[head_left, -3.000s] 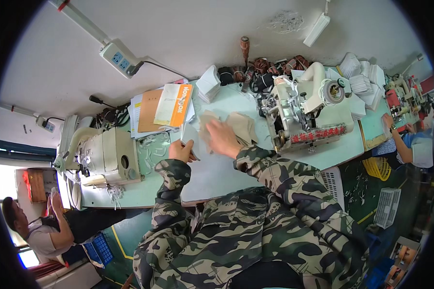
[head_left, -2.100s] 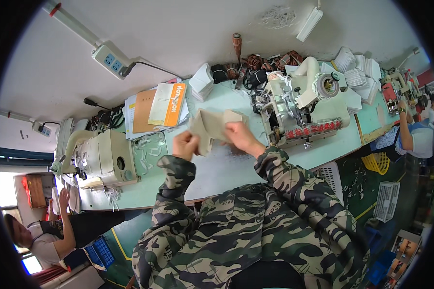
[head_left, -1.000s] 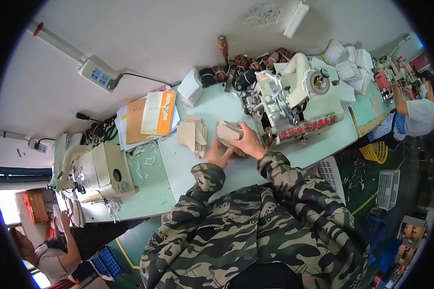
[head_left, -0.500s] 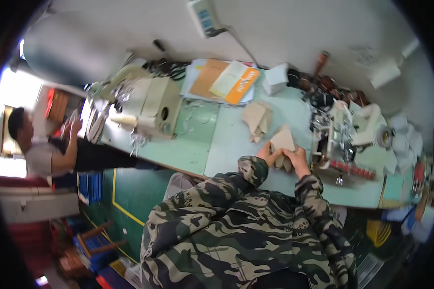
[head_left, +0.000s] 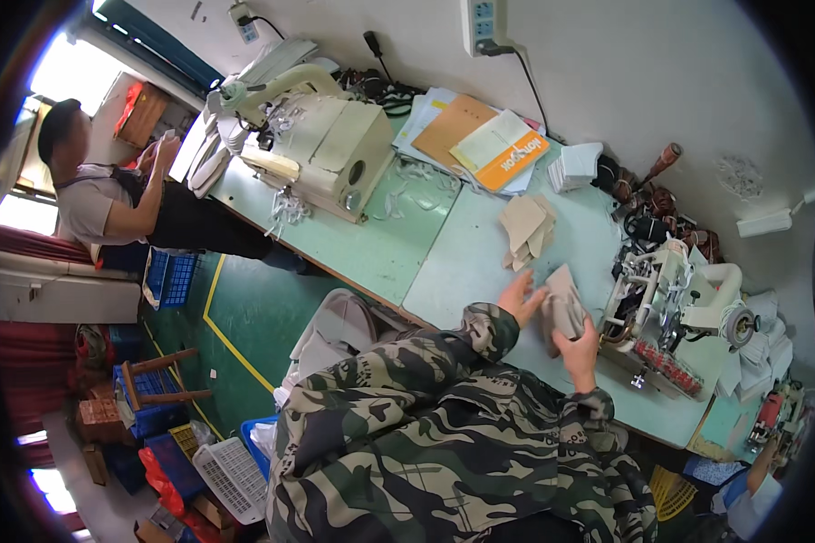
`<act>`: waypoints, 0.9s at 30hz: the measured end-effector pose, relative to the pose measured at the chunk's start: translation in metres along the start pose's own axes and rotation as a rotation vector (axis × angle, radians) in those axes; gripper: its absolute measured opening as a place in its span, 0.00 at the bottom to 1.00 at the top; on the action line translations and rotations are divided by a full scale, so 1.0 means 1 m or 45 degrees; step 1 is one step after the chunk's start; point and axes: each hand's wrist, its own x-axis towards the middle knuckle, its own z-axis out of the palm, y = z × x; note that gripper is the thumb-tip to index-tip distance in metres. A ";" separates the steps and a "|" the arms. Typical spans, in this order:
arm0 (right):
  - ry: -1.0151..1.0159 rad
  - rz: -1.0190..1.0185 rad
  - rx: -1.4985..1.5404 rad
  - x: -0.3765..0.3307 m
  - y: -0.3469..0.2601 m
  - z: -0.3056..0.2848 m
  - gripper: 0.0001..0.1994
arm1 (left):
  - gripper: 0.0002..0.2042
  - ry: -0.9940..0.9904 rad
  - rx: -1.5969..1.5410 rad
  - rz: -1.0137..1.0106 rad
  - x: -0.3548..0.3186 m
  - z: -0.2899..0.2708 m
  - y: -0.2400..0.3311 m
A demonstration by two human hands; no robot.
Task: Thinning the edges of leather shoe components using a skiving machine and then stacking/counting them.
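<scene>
A stack of beige cut pieces [head_left: 563, 306], fabric or thin card, stands tilted above the pale green table [head_left: 444, 276]. My right hand [head_left: 578, 348] grips its near right side, with the thumb across the front. On the other side my left hand [head_left: 522, 300] is open, its fingers stretched and spread close to the stack's edge; I cannot tell whether the fingertips touch it. Just beyond lies a fanned pile of similar beige pieces [head_left: 527, 228] on the table.
One sewing machine [head_left: 688, 303] stands right of my hands, another [head_left: 335, 149] at the far left. Papers and an orange-and-white notebook [head_left: 507, 154] lie at the back, beside a white stack [head_left: 576, 167]. Another person [head_left: 109, 199] stands left; a blue crate [head_left: 172, 276] is on the floor.
My left hand has come off the stack and opened. My right hand keeps hold of the beige pieces, now turned more upright. The whole view has shifted and tilted.
</scene>
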 end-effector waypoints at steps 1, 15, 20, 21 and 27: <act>0.014 0.023 -0.012 -0.007 -0.002 0.002 0.28 | 0.31 0.064 -0.042 0.177 0.004 -0.002 -0.008; -0.078 -0.564 -0.277 0.015 -0.004 0.019 0.32 | 0.16 0.089 -0.132 0.135 -0.002 -0.038 0.028; -0.208 -0.517 -0.315 0.004 0.022 0.026 0.33 | 0.20 0.195 0.096 0.053 -0.015 -0.034 0.004; -0.200 -0.503 -0.316 0.006 0.016 0.025 0.33 | 0.21 0.245 0.060 0.099 -0.011 -0.035 0.002; -0.172 -0.548 -0.313 0.014 0.022 0.037 0.37 | 0.23 0.197 -0.151 0.122 -0.007 -0.017 -0.001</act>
